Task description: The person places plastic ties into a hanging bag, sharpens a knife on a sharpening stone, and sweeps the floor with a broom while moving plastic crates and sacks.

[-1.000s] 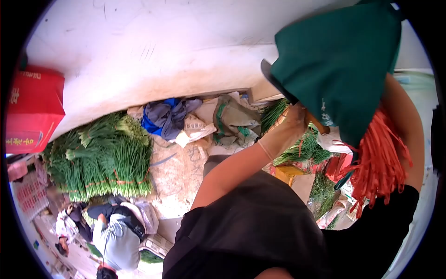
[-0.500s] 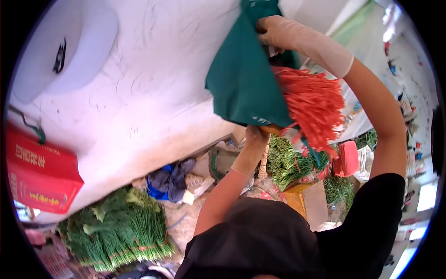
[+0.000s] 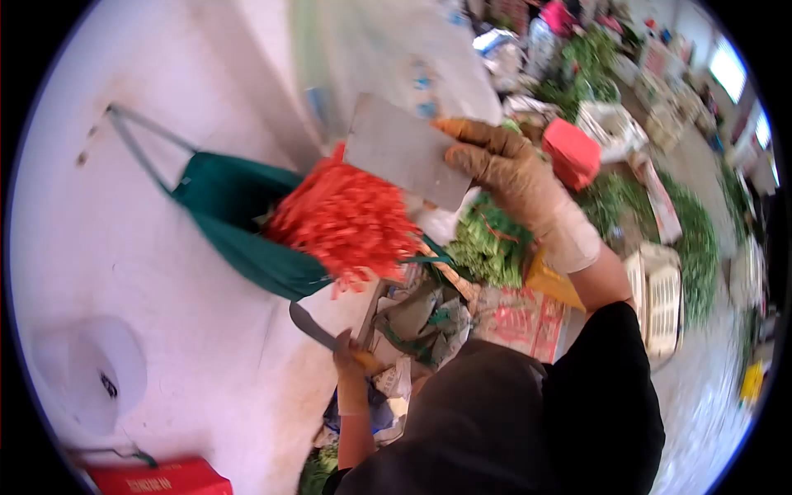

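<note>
My right hand [image 3: 503,169], in a stained pale glove, is closed on one end of a flat grey rectangular slab [image 3: 404,148]. It holds the slab raised in front of a bundle of red strips [image 3: 346,219]. The strips stick out of a dark green bag [image 3: 239,235] that hangs by its strap on the wall. Lower down, my gloved left hand [image 3: 345,351] is closed on a knife [image 3: 313,327] with a curved blade and an orange-yellow handle. The blade points up and left, its tip just below the bag. The fingers of that hand are partly hidden.
A white wall [image 3: 190,355] fills the left side, with a red bag [image 3: 161,477] at its bottom. Green vegetable bundles [image 3: 487,239], a red block-like thing [image 3: 572,154] and a white crate [image 3: 660,301] stand to the right. Sacks [image 3: 421,322] lie below.
My right hand has come out of the green bag and now holds the grey slab. My left hand has moved down from the bag with the knife. The view has turned right.
</note>
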Demonstrator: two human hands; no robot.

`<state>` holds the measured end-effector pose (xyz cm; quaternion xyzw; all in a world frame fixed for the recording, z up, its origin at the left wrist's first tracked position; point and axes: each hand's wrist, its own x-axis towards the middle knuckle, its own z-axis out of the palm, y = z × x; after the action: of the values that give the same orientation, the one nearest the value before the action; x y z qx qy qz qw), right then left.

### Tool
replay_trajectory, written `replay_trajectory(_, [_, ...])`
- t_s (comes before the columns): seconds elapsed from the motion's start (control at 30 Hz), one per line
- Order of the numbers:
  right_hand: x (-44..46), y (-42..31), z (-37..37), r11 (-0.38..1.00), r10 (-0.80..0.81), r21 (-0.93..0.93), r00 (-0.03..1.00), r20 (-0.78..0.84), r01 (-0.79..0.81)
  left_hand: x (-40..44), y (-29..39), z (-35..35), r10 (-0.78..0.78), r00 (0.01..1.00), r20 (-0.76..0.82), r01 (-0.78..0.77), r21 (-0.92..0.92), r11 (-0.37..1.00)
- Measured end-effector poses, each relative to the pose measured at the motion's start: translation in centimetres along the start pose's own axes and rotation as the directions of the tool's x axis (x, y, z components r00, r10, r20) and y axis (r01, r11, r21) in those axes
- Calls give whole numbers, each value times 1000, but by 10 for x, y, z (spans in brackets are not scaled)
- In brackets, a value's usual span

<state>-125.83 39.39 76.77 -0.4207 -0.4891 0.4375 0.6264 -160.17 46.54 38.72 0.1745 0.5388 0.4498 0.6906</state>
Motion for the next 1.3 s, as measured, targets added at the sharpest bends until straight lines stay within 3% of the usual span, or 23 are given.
replay_trajectory(0.07, [-37, 29, -22, 949, 108, 299, 994, -20, -97, -39, -2, -31, -29, 992, -126, 55, 207, 977])
replay_trajectory(0.1, [-54, 47, -33, 875, 187, 446, 981, 47, -188, -56, -4, -46, -34, 983, -183, 88, 296, 951])
replay_trajectory(0.23, [-116, 118, -55, 654, 276, 714, 957, 85, -252, -109, -28, -87, -55, 942, -332, 232, 520, 822])
replay_trajectory(0.3, [-136, 145, -60, 544, 282, 801, 954, 105, -249, -135, -37, -84, -51, 944, -327, 229, 534, 814])
replay_trajectory(0.37, [-155, 167, -54, 580, 508, 785, 850, -141, -217, -168, -46, -54, 24, 999, -31, 5, 714, 700])
replay_trajectory(0.4, [-169, 188, -55, 625, 537, 731, 831, -149, -273, -163, -60, -51, 37, 992, 119, -108, 675, 730])
replay_trajectory(0.5, [-213, 237, -56, 654, 662, 618, 726, -187, -437, -185, -84, 35, -91, 973, 213, -79, 676, 733])
replay_trajectory(0.53, [-226, 235, -57, 651, 662, 628, 723, -197, -425, -198, -91, 70, -148, 966, 211, -19, 631, 775])
replay_trajectory(0.6, [-253, 231, -59, 720, 669, 461, 698, -258, -520, -193, -117, 115, -225, 931, 287, 44, 523, 851])
replay_trajectory(0.63, [-267, 230, -63, 715, 672, 475, 692, -264, -513, -191, -133, 139, -240, 902, 359, 57, 453, 890])
replay_trajectory(0.7, [-290, 230, -72, 845, 532, 270, 778, -334, -462, -208, -166, 193, -193, 841, 506, 113, 185, 976])
replay_trajectory(0.73, [-299, 245, -74, 848, 527, 292, 759, -382, -442, -215, -178, 206, -189, 841, 507, 105, 189, 976])
replay_trajectory(0.8, [-312, 215, -104, 890, 454, 257, 786, -419, -377, -225, -196, 229, -332, 616, 714, 210, 258, 943])
replay_trajectory(0.83, [-318, 200, -125, 922, 385, 215, 801, -458, -321, -224, -207, 238, -326, 608, 724, 196, 261, 945])
replay_trajectory(0.87, [-324, 193, -147, 927, 373, 212, 804, -462, -309, -222, -220, 245, -367, 674, 641, 166, 353, 921])
replay_trajectory(0.93, [-342, 181, -186, 878, 479, 216, 765, -430, -427, -266, -225, 276, -390, 768, 509, 167, 427, 888])
replay_trajectory(0.97, [-356, 185, -200, 882, 470, 209, 766, -438, -422, -273, -234, 288, -390, 761, 519, 164, 427, 889])
replay_trajectory(1.03, [-381, 210, -227, 727, 648, 508, 706, -286, -461, -282, -250, 308, -366, 698, 615, 137, 387, 912])
replay_trajectory(1.07, [-391, 222, -233, 734, 642, 507, 704, -302, -452, -283, -261, 316, -374, 686, 625, 138, 393, 909])
replay_trajectory(1.13, [-409, 236, -237, 377, 567, 870, 822, 54, -318, -279, -288, 332, -374, 620, 690, 106, 399, 911])
replay_trajectory(1.23, [-419, 232, -259, 404, 428, 905, 902, -58, -134, -286, -317, 360, -446, 542, 712, 152, 439, 886])
replay_trajectory(1.27, [-420, 231, -273, 187, 525, 979, 851, -31, -80, -285, -324, 371, -480, 486, 731, 147, 472, 869])
replay_trajectory(1.3, [-423, 236, -287, 198, 530, 979, 846, -58, -58, -282, -330, 382, -510, 432, 744, 139, 504, 852])
